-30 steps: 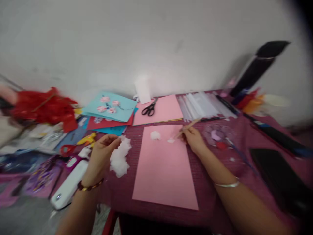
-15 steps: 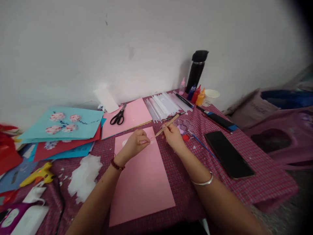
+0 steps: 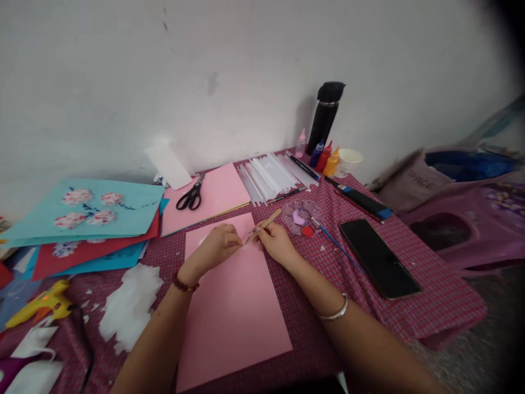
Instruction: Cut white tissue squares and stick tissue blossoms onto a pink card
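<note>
A pink paper sheet (image 3: 232,306) lies in front of me on the checked red tablecloth (image 3: 430,306). My left hand (image 3: 215,249) rests on the sheet's far end with fingers pinched together; what they pinch is hidden. My right hand (image 3: 276,241) is closed round a thin wooden stick (image 3: 264,224), whose lower tip points at my left fingertips. A bit of white cotton (image 3: 202,240) peeks out by my left hand.
Torn white cotton (image 3: 129,306) and a yellow glue gun (image 3: 41,303) lie left. Black scissors (image 3: 189,198) sit on another pink sheet (image 3: 217,192). A paint palette (image 3: 301,214), brush, black phone (image 3: 379,257), paint bottles (image 3: 324,156), black flask (image 3: 326,117) and white strips (image 3: 270,174) are right.
My left hand left the cotton pile and came to the pink sheet beside the stick. Since then both hands stay close together and the stick has tilted lower. The view swung right.
</note>
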`<action>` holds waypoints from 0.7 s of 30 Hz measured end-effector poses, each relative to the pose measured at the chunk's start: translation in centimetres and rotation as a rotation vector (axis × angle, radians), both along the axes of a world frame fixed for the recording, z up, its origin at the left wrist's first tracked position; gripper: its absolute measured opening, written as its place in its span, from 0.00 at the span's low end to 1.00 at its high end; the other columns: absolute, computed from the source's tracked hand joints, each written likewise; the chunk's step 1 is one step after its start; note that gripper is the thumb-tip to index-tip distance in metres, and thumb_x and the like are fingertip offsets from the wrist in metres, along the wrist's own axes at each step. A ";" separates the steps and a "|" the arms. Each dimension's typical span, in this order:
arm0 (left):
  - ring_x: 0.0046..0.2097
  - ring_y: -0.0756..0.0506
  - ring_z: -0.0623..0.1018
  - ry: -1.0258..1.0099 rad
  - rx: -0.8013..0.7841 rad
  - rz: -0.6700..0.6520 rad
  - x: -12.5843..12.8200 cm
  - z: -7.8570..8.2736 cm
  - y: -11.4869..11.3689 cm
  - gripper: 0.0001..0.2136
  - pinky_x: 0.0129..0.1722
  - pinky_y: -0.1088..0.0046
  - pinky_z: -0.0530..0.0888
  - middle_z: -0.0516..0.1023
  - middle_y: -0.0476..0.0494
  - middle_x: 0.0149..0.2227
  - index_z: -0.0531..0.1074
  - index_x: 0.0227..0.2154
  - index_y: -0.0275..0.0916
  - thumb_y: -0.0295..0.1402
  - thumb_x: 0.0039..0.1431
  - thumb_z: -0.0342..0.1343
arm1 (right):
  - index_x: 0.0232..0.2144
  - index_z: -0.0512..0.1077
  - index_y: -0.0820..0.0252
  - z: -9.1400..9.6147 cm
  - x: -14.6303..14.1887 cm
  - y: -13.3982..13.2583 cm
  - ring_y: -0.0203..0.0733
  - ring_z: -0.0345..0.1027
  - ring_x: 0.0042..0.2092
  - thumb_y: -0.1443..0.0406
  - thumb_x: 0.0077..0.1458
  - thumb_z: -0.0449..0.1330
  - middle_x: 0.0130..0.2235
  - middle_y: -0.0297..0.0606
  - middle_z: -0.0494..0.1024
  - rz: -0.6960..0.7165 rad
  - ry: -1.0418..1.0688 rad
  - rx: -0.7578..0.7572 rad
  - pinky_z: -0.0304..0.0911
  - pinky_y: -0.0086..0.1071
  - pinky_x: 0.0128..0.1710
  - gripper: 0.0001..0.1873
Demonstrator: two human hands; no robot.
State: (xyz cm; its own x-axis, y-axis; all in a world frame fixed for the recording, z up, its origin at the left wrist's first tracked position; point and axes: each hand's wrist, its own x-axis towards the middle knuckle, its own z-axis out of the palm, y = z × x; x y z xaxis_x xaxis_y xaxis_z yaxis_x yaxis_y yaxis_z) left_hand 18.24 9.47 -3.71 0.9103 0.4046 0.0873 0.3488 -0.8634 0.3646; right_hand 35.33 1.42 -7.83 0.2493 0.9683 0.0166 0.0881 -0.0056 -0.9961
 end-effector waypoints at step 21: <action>0.44 0.43 0.77 0.043 -0.201 0.375 -1.8 0.8 0.4 0.15 0.43 0.66 0.72 0.79 0.40 0.43 0.74 0.41 0.37 0.27 0.57 0.44 | 0.26 0.69 0.62 -0.6 -0.7 0.6 0.32 0.66 0.18 0.64 0.55 0.52 0.23 0.34 0.74 0.091 -0.104 -0.054 0.58 0.24 0.17 0.09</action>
